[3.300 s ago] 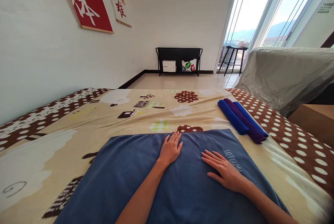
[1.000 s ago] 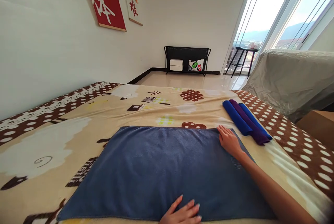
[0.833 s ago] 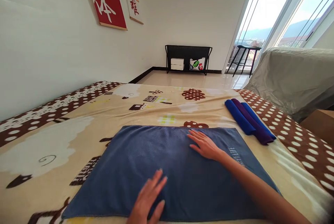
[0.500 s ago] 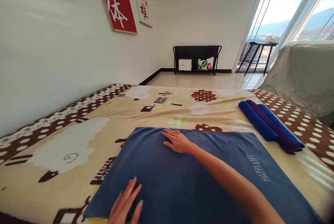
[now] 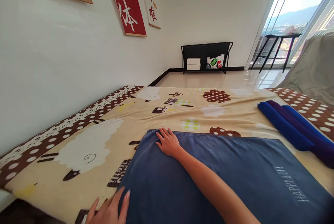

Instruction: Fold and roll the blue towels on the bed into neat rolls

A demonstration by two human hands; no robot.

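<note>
A dark blue towel (image 5: pixel 229 172) with "HAPPY LIFE" lettering lies spread over the cream patterned blanket (image 5: pixel 86 185). My right hand (image 5: pixel 168 143) rests palm down on the towel near its far left corner, fingers spread, with nothing held. At the bottom edge of the picture, my left hand (image 5: pixel 108 210) is partly cut off. Its fingers are apart, beside the towel's left edge and partly over the blanket. Whether the left fingertips press on the towel's edge is hard to make out. Small wrinkles show in the towel around my right hand.
Rolled blue and purple cloths (image 5: pixel 294 130) lie on the blanket at the right. A white wall (image 5: pixel 65 53) runs along the left side. Beyond the bed stand a low black rack (image 5: pixel 207 52), a black stool (image 5: pixel 283 38) by the window and a grey covered object (image 5: pixel 310 65).
The view has turned left, so the room appears shifted right. My right hand has slid left across the towel toward its far left corner. My left hand has moved left to the towel's edge.
</note>
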